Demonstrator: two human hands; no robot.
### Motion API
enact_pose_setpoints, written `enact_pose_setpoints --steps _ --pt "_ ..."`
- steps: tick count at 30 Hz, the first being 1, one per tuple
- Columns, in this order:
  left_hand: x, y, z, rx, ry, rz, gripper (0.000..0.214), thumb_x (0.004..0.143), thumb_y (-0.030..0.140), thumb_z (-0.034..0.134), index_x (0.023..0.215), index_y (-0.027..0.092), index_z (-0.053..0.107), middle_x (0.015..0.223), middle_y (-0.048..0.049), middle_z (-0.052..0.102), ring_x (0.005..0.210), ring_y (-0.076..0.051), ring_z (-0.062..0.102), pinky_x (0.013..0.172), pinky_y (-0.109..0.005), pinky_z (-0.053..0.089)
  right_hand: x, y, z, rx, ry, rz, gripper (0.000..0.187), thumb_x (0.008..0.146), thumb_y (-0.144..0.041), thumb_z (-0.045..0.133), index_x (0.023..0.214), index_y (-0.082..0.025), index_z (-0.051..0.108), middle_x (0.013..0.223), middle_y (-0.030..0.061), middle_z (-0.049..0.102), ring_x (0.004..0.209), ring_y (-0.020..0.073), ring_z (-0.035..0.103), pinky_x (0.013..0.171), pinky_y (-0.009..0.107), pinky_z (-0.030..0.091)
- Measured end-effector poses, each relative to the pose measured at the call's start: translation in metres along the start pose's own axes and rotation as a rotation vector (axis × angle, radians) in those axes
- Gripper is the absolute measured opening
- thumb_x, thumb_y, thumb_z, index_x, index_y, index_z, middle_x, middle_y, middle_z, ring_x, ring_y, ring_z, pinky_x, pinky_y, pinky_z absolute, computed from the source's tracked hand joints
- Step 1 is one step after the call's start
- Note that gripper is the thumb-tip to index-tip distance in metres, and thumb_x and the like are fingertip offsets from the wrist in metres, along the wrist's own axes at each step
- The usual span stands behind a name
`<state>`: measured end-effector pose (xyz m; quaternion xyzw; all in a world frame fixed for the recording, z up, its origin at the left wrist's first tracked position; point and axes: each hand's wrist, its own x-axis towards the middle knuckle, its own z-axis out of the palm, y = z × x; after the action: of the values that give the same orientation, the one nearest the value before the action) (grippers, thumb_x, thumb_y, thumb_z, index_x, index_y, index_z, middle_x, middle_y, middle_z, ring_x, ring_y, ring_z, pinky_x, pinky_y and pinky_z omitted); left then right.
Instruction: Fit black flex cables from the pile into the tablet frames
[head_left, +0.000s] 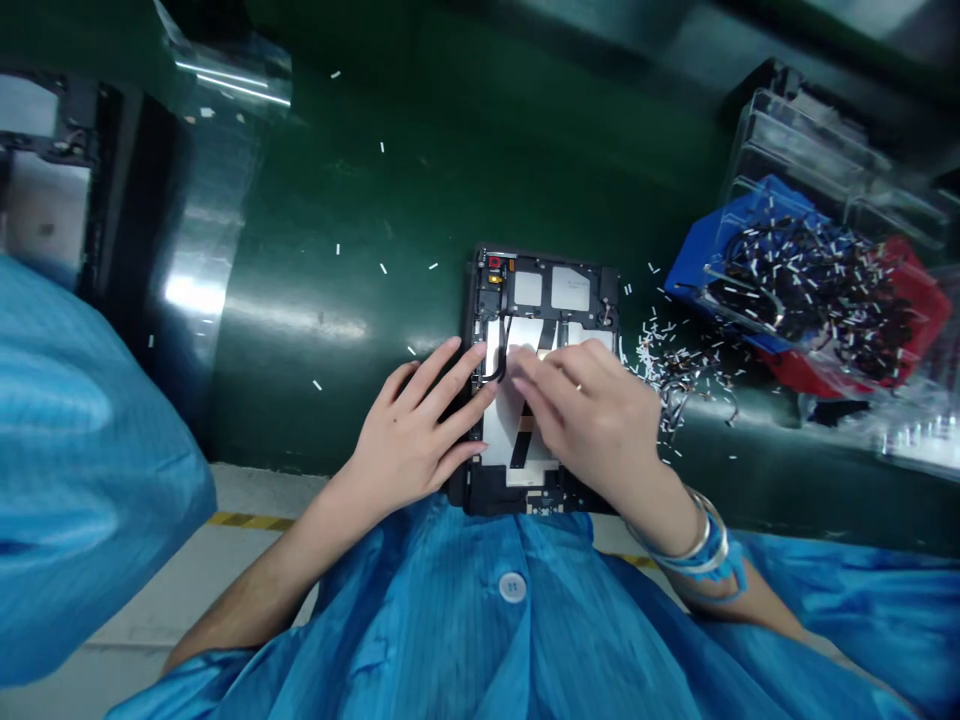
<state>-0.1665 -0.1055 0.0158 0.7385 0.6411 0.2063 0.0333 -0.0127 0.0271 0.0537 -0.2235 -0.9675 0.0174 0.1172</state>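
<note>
An opened tablet (570,288) lies in front of me, its silver panels, black frame and flex strips exposed. My left hand (409,430) is spread over its left edge, fingers apart, with fingertips touching the frame and a thin black cable (503,345). That cable runs down the tablet's left side and bends near my fingertips. Over the middle of the tablet, my right hand (604,420) is closed in a pinch beside the cable. What sits between those fingertips is hidden. A dark flex strip (523,440) shows below the pinch.
At the right, blue (694,255) and red (926,290) bins hold tangled small cables (795,270). Loose cables and white bits (671,375) lie beside the tablet. Clear trays (787,130) stand behind. Another opened device (52,200) and a blue sleeve (82,470) are at left.
</note>
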Motion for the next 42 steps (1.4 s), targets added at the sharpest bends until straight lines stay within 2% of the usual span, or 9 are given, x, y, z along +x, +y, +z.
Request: enact_pose_setpoints --steps 2,5,10,16,21,25,31,39,42 --pt "0.0 0.0 0.0 0.003 -0.001 -0.003 0.042 0.098 0.04 0.04 0.129 0.016 0.055 0.148 -0.0163 0.042 0.138 -0.034 0.036 0.098 -0.045 0.039 -0.005 -0.001 0.003 -0.043 -0.013 -0.089 0.027 0.094 -0.024 0.047 0.112 -0.017 0.066 0.079 0.0068 0.064 0.075 0.0182 0.051 0.056 0.03 0.036" --pt "0.0 0.0 0.0 0.005 0.003 -0.004 0.042 0.098 0.04 0.04 0.128 0.016 0.056 0.147 -0.0164 0.042 0.138 -0.033 0.036 0.098 -0.045 0.039 -0.002 0.003 0.011 -0.084 -0.019 -0.108 0.03 0.095 -0.024 0.045 0.116 -0.016 0.065 0.077 0.007 0.062 0.075 0.0183 0.049 0.056 0.03 0.036" --pt "-0.001 0.001 0.0 0.004 -0.003 -0.008 0.041 0.098 0.039 0.041 0.129 0.017 0.055 0.147 -0.0171 0.042 0.138 -0.034 0.036 0.098 -0.046 0.04 0.011 0.019 0.017 0.061 -0.033 -0.012 0.032 0.095 -0.023 0.042 0.116 -0.021 0.066 0.077 0.0063 0.061 0.076 0.0186 0.049 0.055 0.03 0.034" --pt "0.003 0.004 -0.004 0.021 0.014 0.031 0.045 0.097 0.044 0.041 0.13 0.016 0.054 0.145 -0.0151 0.045 0.139 -0.033 0.035 0.102 -0.048 0.037 0.027 0.034 0.019 0.358 0.035 0.151 0.022 0.09 -0.025 0.051 0.102 -0.025 0.07 0.081 0.0034 0.063 0.083 0.0196 0.056 0.073 0.033 0.045" --pt "0.01 0.007 -0.004 0.031 0.024 0.122 0.048 0.097 0.042 0.041 0.132 0.012 0.052 0.141 -0.0135 0.051 0.135 -0.032 0.041 0.106 -0.048 0.034 0.05 0.035 0.016 0.441 -0.089 0.234 0.008 0.079 -0.018 0.063 0.083 -0.023 0.069 0.078 0.0007 0.062 0.08 0.0176 0.056 0.071 0.032 0.04" --pt "0.011 0.006 -0.001 0.035 -0.004 0.152 0.045 0.098 0.039 0.039 0.127 0.01 0.056 0.138 -0.0124 0.054 0.13 -0.031 0.047 0.106 -0.048 0.035 0.063 0.036 0.011 0.521 -0.193 0.3 0.007 0.073 -0.013 0.067 0.074 -0.02 0.065 0.071 -0.0017 0.059 0.072 0.0139 0.053 0.064 0.028 0.035" --pt "0.011 0.004 0.002 0.013 -0.004 0.136 0.045 0.098 0.04 0.039 0.128 0.011 0.057 0.138 -0.0116 0.054 0.129 -0.031 0.048 0.105 -0.049 0.037 0.07 0.038 0.012 0.677 -0.242 0.347 0.009 0.071 -0.013 0.07 0.067 -0.018 0.062 0.062 -0.0041 0.055 0.061 0.0097 0.05 0.06 0.027 0.032" --pt "0.012 0.003 0.0 -0.027 -0.022 0.125 0.042 0.097 0.036 0.043 0.129 0.013 0.056 0.138 -0.0098 0.054 0.13 -0.029 0.047 0.108 -0.048 0.035 0.061 0.039 0.015 0.86 -0.181 0.346 0.016 0.077 -0.028 0.069 0.069 -0.017 0.062 0.063 -0.0025 0.057 0.059 0.0093 0.051 0.059 0.026 0.038" --pt "0.012 0.003 0.0 -0.036 -0.01 0.125 0.041 0.097 0.036 0.043 0.127 0.012 0.057 0.137 -0.0101 0.055 0.13 -0.029 0.048 0.108 -0.049 0.034 0.059 0.04 0.017 0.864 -0.163 0.328 0.015 0.077 -0.027 0.068 0.07 -0.017 0.061 0.066 -0.0023 0.058 0.06 0.0092 0.05 0.06 0.026 0.038"
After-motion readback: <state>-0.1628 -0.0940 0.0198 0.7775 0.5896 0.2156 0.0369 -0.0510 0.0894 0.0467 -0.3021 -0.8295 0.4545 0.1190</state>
